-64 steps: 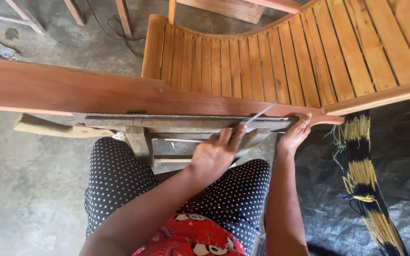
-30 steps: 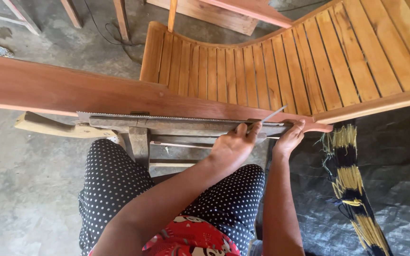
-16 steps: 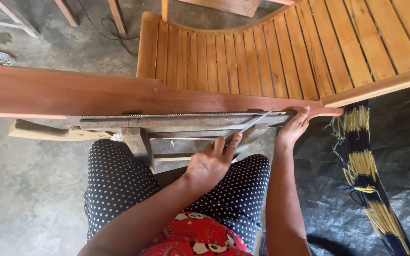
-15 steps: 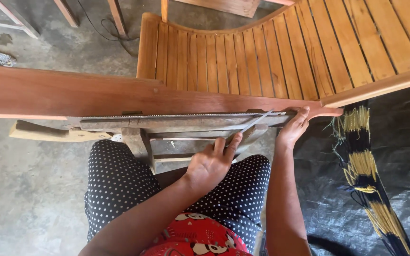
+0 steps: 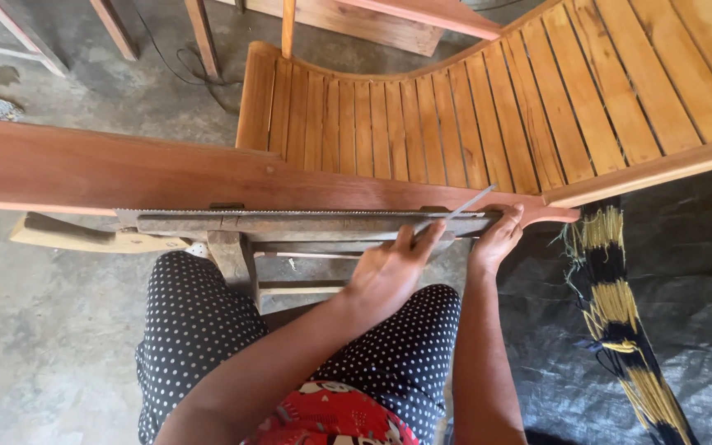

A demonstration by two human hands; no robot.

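Note:
A saw blade [image 5: 290, 213] stands teeth up, clamped along a grey wooden vise bar [image 5: 306, 225] in front of a long reddish plank [image 5: 125, 169]. My left hand [image 5: 389, 272] grips the near end of a thin metal file [image 5: 470, 203], which lies slanted across the teeth near the blade's right end. My right hand [image 5: 498, 237] rests on the right end of the vise bar, fingers curled over its edge beside the file. My knees in a dotted black skirt [image 5: 199, 321] sit under the vise.
A slatted curved wooden seat [image 5: 471, 107] lies just beyond the plank. A yellow and black broom [image 5: 620, 313] rests on dark plastic sheeting at the right. Wooden legs [image 5: 199, 33] and a cable stand on the concrete floor behind. The vise post [image 5: 232, 259] rises between my knees.
My left hand has pushed the file forward and to the right across the saw teeth after drawing back half a second ago. My right hand stays on the bar's end.

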